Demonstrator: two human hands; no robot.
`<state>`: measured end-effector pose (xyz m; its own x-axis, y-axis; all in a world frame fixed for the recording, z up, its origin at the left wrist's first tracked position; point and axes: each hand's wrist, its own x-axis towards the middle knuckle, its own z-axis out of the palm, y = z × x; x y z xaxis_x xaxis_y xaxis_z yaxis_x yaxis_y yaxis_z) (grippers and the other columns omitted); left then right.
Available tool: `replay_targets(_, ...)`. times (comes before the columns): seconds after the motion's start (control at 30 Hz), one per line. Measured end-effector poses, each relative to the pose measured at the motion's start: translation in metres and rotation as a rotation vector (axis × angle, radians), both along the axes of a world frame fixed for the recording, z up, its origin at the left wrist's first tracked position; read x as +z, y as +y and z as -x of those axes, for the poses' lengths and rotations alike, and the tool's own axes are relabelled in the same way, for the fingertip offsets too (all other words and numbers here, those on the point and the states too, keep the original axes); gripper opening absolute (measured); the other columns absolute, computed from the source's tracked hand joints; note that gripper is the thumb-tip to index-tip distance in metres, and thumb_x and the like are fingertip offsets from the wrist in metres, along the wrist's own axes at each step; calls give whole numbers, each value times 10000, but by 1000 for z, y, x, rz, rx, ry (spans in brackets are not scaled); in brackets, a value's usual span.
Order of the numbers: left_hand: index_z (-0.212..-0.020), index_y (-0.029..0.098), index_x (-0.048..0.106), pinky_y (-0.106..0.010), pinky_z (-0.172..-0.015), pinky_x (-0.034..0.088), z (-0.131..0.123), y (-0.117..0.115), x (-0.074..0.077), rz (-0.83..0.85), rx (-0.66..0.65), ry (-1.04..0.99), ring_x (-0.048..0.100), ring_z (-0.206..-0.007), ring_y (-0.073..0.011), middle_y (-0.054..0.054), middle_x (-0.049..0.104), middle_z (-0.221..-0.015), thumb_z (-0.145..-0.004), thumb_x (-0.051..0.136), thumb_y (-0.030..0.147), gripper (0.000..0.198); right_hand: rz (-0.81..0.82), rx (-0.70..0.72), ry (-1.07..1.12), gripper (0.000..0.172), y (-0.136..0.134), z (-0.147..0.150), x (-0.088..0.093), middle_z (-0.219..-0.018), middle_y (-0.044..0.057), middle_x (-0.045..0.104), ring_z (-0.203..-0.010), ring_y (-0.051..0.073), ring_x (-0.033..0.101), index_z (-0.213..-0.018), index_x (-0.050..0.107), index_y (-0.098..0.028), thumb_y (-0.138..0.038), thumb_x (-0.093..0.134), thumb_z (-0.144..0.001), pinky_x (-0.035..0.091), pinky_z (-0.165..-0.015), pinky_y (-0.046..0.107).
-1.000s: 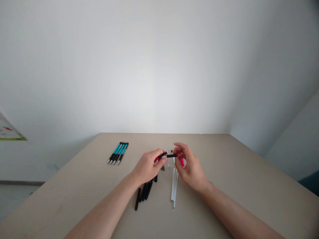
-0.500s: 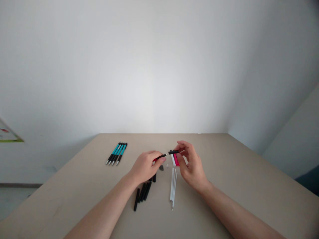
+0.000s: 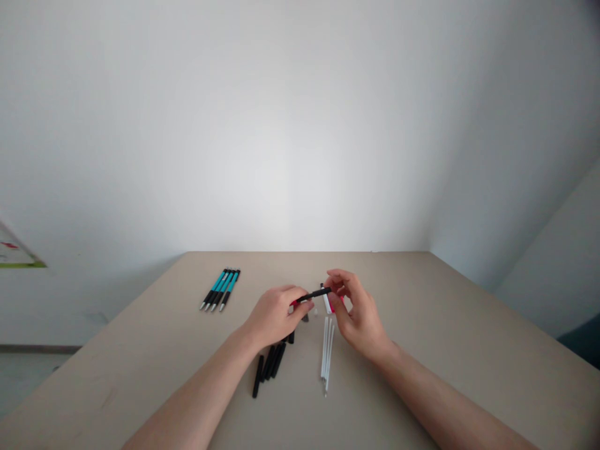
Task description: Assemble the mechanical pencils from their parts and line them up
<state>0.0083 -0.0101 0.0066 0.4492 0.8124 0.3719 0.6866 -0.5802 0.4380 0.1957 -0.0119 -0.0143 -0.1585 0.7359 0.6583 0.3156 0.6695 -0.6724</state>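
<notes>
Head view: a pale wall (image 3: 300, 125) fills the upper half, with the corner of a poster (image 3: 14, 255) at its nine o'clock edge. Below it a beige tabletop (image 3: 445, 337) stretches toward six o'clock, and two bare forearms come up from the bottom edge.

The left hand (image 3: 274, 315) and the right hand (image 3: 360, 312) meet near the middle of the tabletop, raised just above it. At ten o'clock from the left hand, well apart from it, four teal pens (image 3: 220, 289) lie side by side, tips pointing to seven o'clock. At six o'clock from the left hand a cluster of black barrels (image 3: 270, 364) lies on the surface, partly under the wrist. Thin white refills (image 3: 327, 353) lie in a tight row between the two wrists, running from twelve to six o'clock.

Between the hands is the black-and-pink pen (image 3: 313, 294), held off the tabletop and tilted up toward two o'clock. The left fingers are curled closed around its pink end; the right thumb and forefinger pinch its black end. Under the right fingers lie pink pieces (image 3: 329, 305), and small dark bits (image 3: 305, 317) sit just beside the left fingertips.
</notes>
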Motion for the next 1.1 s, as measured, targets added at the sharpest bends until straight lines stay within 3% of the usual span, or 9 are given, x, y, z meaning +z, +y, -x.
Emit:
replay_targets(0.57, -820, 210, 607, -217, -624, 371, 0, 0, -2, -7, 10, 71, 545, -667, -126, 3, 620, -748, -895, 462, 334, 205, -17, 17, -150, 281, -2, -1, 7, -943, 48, 584, -755, 147, 544, -1126, 509, -213, -124, 467, -863, 462, -694, 279)
replay_targets(0.73, -839, 212, 632, -224, -603, 358, 0, 0, 0, -31, 9, 124, 552, -658, -129, -4, 626, -720, -920, 410, 357, 278, -46, 100, -251, 143, -3, 1, 14, -866, 52, 602, -763, 164, 553, -953, 604, -204, -157, 495, -873, 461, -682, 289)
replay_targets(0.93, -760, 214, 633, -232, -591, 364, -1, 1, -2, -25, 34, 168, 582, -656, -144, -7, 641, -692, -910, 422, 422, 332, -19, 11, -269, 86, -4, 1, 13, -775, 43, 601, -734, 179, 565, -842, 577, -187, -143, 503, -839, 457, -664, 300)
replay_targets(1.1, -737, 211, 637, -238, -588, 353, 1, 3, -3, -26, 77, 179, 596, -663, -160, -16, 649, -682, -907, 424, 434, 352, -1, -62, -236, 209, -2, -7, 13, -848, 61, 632, -779, 183, 586, -996, 595, -191, -171, 409, -902, 456, -708, 304)
